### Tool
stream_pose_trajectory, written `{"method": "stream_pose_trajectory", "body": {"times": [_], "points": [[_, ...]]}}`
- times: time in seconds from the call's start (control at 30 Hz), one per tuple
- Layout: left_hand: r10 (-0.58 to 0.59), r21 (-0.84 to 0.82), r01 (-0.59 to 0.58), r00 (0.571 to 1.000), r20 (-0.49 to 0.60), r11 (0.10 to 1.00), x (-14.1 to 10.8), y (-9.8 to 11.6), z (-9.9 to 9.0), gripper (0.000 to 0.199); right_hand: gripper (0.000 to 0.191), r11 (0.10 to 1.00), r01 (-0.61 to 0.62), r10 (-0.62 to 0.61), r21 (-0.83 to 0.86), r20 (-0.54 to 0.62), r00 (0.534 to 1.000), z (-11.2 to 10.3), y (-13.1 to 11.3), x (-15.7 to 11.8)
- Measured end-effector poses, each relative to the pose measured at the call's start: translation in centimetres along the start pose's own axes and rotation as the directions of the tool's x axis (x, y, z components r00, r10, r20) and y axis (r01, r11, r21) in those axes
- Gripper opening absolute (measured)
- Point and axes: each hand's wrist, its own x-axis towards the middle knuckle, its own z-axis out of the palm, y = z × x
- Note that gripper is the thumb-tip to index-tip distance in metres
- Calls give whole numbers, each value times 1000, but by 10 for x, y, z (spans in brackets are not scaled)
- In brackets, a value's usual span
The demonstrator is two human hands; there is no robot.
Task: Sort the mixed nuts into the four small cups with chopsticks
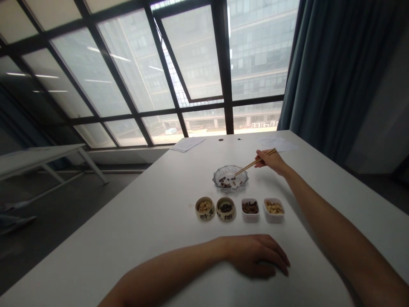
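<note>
We had our right hand (pixel 270 163) clamped on wooden chopsticks (pixel 254 164), tips at a cut-glass dish (pixel 230 178) on the white table (pixel 134 230); left hand (pixel 255 256) lay open, holding nothing; gridded window wall (pixel 191 72) beyond.

Wooden chopsticks (pixel 252 165) are held in the right hand (pixel 270 163), their tips poised at the rim of a cut-glass dish (pixel 230 178) of nuts and dark pieces. The left hand (pixel 255 256) is rested on the white table (pixel 143 238), just nearer than two patterned ceramic bowls (pixel 205 208) and two white dishes (pixel 274 209), which are filled with nuts and dark pieces.
</note>
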Motion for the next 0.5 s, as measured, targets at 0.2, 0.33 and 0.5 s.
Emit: {"method": "stream_pose_trajectory", "body": {"times": [0.2, 0.33, 0.5], "points": [[21, 14, -20, 1000, -10, 1000, -1, -2, 1, 38, 38, 999, -11, 13, -45, 36, 999, 5, 9, 0], [22, 18, -22, 1000, 5, 1000, 0, -2, 0, 37, 38, 999, -18, 20, -43, 47, 999, 4, 15, 2], [12, -1, -12, 1000, 17, 1000, -1, -3, 0, 36, 41, 998, -38, 40, -46, 52, 998, 4, 17, 2]]}}
